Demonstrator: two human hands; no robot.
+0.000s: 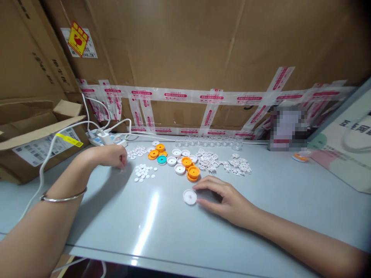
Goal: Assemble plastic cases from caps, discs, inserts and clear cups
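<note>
Fingers (pixel 210 184) of the right hand (pixel 230 199) are parted with the tips at the right edge of a white disc (pixel 190 197) on the table (pixel 174 235), probably to steady it, though from my end I can't tell if they really grip it. Over on the other side I've got the left hand (pixel 116 155) bunched closed near the dots (pixel 142 170), and no clue whether anything tiny's pinched in there. Orange caps (pixel 193 172), white caps (pixel 179 169) and lacy bits (pixel 206 160) sit in loose groups behind the disc, I guess so like parts mostly stay together, within reach and out of the disc's way.
</note>
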